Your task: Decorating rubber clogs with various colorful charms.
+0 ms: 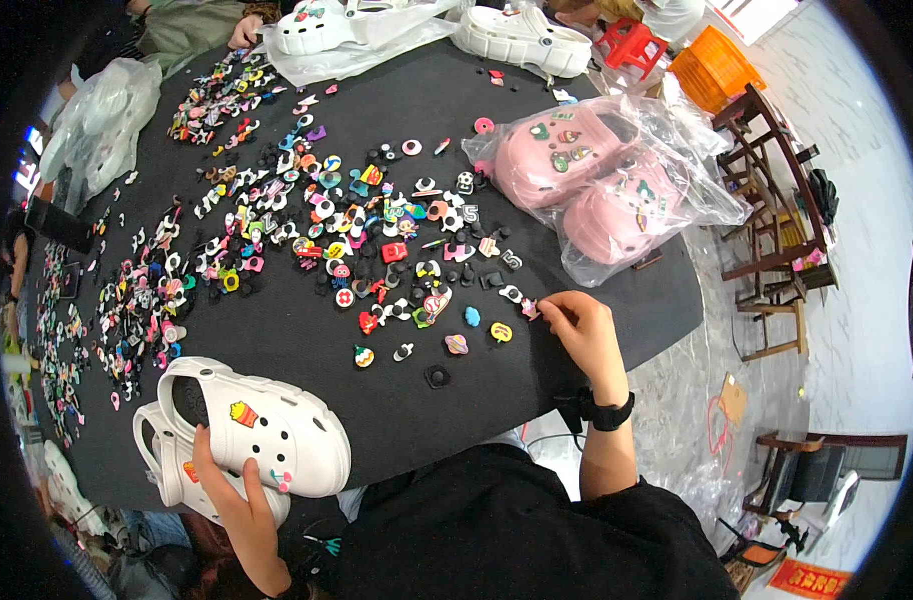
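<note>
At the lower left, my left hand (239, 505) grips a pair of white clogs at the table's edge, its fingers over the upper of the nearer clog (317, 435). That clog carries a fries charm (243, 413) and a pink cherry-like charm (281, 481). The other clog (157, 450) lies partly hidden behind it. On the right, my right hand (585, 335), with a dark watch on the wrist, is closed in a pinch at a small pink shoe charm (531, 311) on the tabletop. Beside it lie a yellow round charm (502, 332) and a blue cloud-like charm (473, 316).
Heaps of colourful shoe charms (327, 215) spread over the black table (417, 420). Bagged pink clogs (552, 160) stand at the right. White clogs (522, 42) and another bagged pair line the far side. A person's hand (245, 32) shows there. Wooden stools (767, 200) stand beyond.
</note>
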The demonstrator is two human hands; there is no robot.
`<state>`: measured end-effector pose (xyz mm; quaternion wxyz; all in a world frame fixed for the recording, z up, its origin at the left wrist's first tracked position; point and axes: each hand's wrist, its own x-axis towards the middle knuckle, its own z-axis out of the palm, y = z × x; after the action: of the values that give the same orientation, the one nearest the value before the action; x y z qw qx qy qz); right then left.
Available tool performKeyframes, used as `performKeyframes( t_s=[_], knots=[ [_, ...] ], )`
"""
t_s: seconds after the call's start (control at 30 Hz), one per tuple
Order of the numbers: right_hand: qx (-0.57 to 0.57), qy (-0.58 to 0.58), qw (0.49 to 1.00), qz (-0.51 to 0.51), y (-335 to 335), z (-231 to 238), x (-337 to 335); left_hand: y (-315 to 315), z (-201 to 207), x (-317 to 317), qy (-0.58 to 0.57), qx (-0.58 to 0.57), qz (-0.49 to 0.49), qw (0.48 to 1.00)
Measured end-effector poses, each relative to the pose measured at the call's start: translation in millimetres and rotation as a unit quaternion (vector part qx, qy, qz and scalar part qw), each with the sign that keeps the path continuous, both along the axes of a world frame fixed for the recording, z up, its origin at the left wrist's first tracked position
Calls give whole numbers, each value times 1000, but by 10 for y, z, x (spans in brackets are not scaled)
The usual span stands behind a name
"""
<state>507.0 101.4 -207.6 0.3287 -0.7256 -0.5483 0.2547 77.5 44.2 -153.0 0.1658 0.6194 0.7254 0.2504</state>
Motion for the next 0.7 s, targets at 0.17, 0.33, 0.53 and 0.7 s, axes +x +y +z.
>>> performKeyframes(
  t_s=[0.17,0.33,0.53,0.7],
  knots=[
    [17,25,1000,-5,-18,10,-18,2,-25,-28,8,10,-12,1000],
    [20,-27,999,26,0,67,-66,-8,-20,-20,-6,17,-9,1000],
    [13,-62,996,56,81,230,-165,1,-18,-22,-21,15,-17,1000],
    [29,-87,991,94,280,286,-187,-7,-15,-36,-17,22,-30,999]
  ],
)
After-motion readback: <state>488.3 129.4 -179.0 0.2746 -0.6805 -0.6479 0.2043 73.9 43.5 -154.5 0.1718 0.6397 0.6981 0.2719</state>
